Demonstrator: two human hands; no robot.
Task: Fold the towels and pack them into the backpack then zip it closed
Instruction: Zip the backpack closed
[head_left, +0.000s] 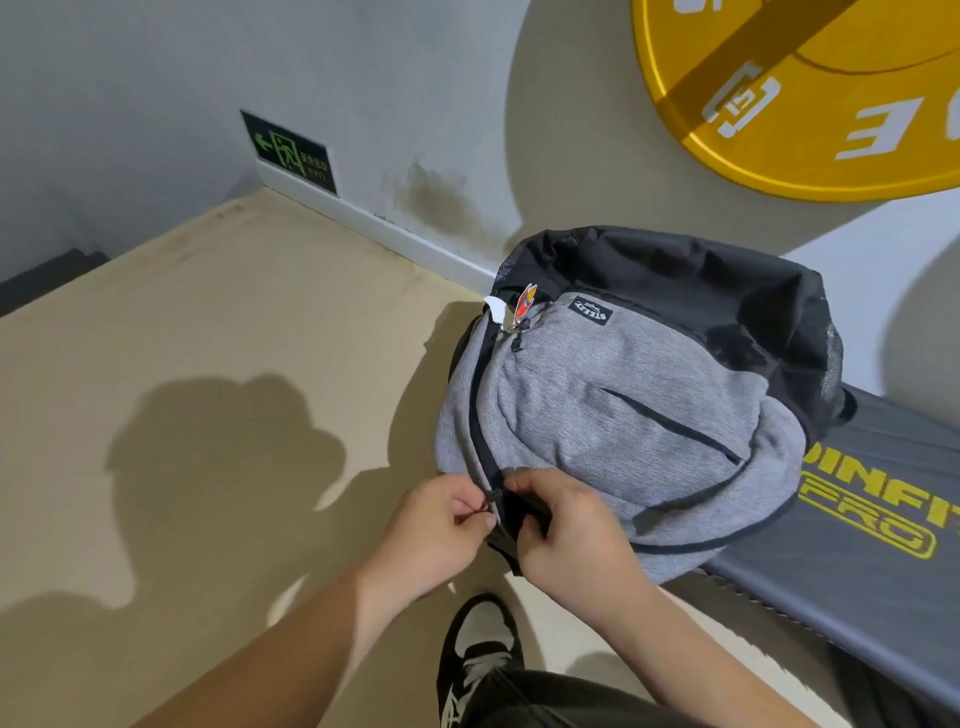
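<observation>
Grey woven cloth fills the right of our view: the backpack (623, 395) lies on a dark bench (857, 519) with its pocketed front facing up and its far end toward the wall. We see no towel outside it; whatever it holds is hidden.

What matters most is the line of the zipper track (478, 405). It runs along the bag's left edge, from just in front of our hands straight away from us toward the bright charm (525, 304) at the far end. The zipper pull (491, 496) sits at the near end of that line, between our two hands. The left hand (441, 525) is the nearer one and has it, pinched between thumb and curled fingers with the wrist level. The right hand (571, 530) is just beside it on the other side of the track, its fingers curled over a fold of the bag's cloth and gripping it.

We judge that closing the bag means drawing the pull away from us along that edge while the right hand keeps the cloth taut. We cannot tell whether the track beyond the pull is open or shut.
</observation>
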